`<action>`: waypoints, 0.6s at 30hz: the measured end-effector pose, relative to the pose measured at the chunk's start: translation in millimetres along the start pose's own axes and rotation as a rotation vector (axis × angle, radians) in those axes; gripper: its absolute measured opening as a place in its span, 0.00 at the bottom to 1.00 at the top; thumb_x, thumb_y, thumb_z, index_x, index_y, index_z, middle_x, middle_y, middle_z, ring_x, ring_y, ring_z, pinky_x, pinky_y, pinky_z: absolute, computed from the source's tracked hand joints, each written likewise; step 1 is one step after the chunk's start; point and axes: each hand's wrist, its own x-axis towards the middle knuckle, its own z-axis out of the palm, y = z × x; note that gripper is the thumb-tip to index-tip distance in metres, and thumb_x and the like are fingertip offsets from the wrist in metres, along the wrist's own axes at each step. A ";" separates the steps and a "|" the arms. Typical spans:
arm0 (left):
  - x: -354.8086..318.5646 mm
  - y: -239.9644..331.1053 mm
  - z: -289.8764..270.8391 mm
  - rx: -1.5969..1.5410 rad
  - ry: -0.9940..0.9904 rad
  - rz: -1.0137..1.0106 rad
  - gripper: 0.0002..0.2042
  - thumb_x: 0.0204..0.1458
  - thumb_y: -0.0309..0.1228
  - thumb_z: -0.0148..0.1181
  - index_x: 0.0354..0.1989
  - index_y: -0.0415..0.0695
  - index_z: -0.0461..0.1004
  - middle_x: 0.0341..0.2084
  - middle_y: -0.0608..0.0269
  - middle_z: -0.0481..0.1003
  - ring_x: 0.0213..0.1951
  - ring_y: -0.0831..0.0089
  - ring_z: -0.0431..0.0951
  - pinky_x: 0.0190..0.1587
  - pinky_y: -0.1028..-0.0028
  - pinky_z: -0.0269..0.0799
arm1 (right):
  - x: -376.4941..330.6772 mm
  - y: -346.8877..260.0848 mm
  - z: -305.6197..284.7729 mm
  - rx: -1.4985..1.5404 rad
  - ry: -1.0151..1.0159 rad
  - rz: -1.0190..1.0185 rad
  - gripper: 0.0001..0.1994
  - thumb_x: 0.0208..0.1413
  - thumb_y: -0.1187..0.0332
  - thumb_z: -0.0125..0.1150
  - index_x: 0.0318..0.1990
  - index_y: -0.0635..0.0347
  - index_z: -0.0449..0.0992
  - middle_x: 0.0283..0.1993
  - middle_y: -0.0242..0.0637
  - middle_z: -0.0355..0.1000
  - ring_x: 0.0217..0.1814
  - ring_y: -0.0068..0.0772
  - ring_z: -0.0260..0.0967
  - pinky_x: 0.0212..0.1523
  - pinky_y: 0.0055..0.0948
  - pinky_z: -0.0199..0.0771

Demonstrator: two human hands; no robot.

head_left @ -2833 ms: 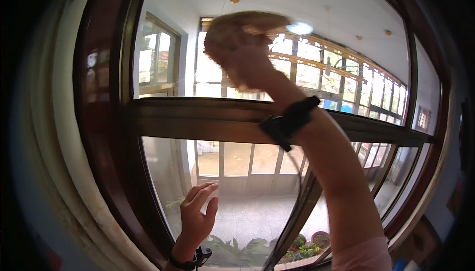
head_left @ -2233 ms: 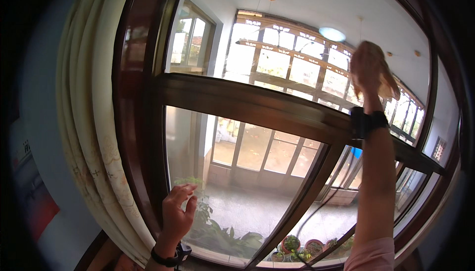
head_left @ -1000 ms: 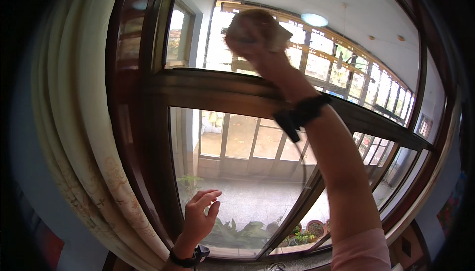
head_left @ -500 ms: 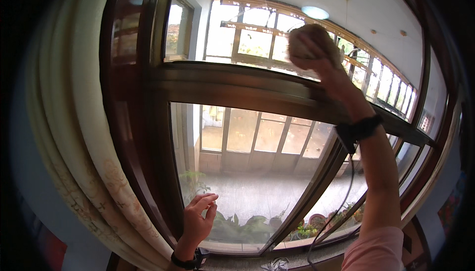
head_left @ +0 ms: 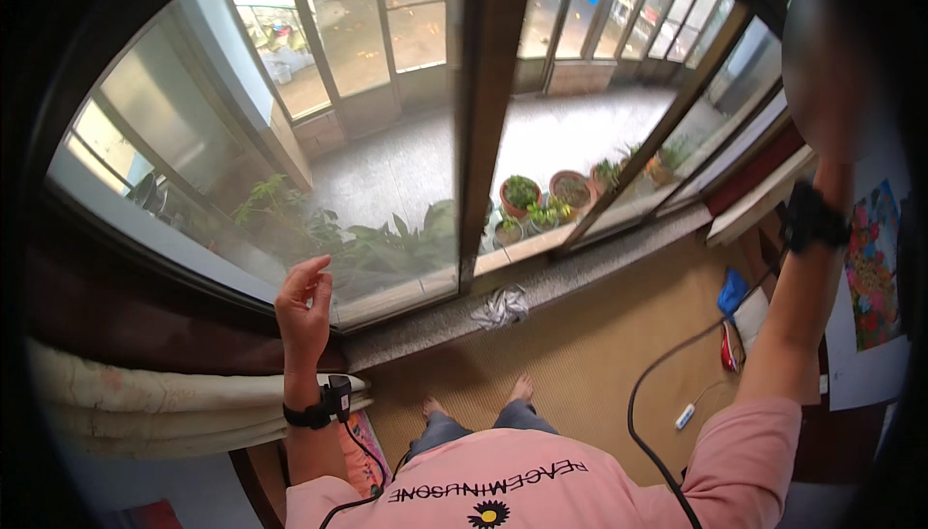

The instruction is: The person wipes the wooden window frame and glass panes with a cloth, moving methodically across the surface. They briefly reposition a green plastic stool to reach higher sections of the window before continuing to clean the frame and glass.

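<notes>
My left hand (head_left: 305, 312) is raised beside the lower left part of the window pane (head_left: 387, 181), fingers bent and apart from the thumb, holding nothing. Whether its fingertips touch the glass I cannot tell. At the far upper right, my right hand (head_left: 839, 109) is lifted high, dark and smeared at the picture's rim. A blurred greyish cloth (head_left: 807, 65) shows at this hand; its outline and the fingers round it are unclear. Both wrists carry black bands with cables.
A dark window frame post (head_left: 474, 114) divides the panes. Potted plants (head_left: 522, 196) stand behind the glass. On the stone sill (head_left: 425, 329) lies a crumpled grey-white cloth (head_left: 501, 307). Curtains (head_left: 155, 399) hang at left. A black cable (head_left: 633, 403) loops above the floor.
The view has tipped downward, bringing my shirt, feet and the floor into sight. My right hand with the cloth has gone from the upper pane to the upper right rim.
</notes>
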 end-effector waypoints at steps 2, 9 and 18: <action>-15.8 -27.1 27.7 0.003 -0.095 -0.159 0.12 0.60 0.21 0.60 0.52 0.40 0.81 0.39 0.67 0.80 0.35 0.82 0.76 0.39 0.80 0.72 | -92.2 11.5 -13.3 0.098 -0.039 0.340 0.19 0.69 0.67 0.50 0.63 0.61 0.76 0.65 0.42 0.74 0.64 0.42 0.72 0.67 0.35 0.68; -84.4 -135.4 186.0 0.091 -0.537 -0.458 0.13 0.60 0.25 0.60 0.52 0.37 0.79 0.38 0.63 0.81 0.37 0.78 0.79 0.40 0.76 0.75 | -454.4 -30.4 -46.9 0.680 -0.029 1.569 0.21 0.62 0.83 0.48 0.61 0.68 0.74 0.58 0.43 0.76 0.58 0.34 0.74 0.60 0.33 0.74; -176.1 -326.9 414.4 0.217 -0.981 -1.064 0.35 0.54 0.28 0.67 0.71 0.44 0.59 0.41 0.60 0.78 0.39 0.71 0.78 0.39 0.68 0.76 | -726.8 -229.5 -108.2 0.612 0.152 2.423 0.25 0.58 0.85 0.42 0.65 0.75 0.66 0.61 0.51 0.72 0.60 0.43 0.74 0.62 0.41 0.77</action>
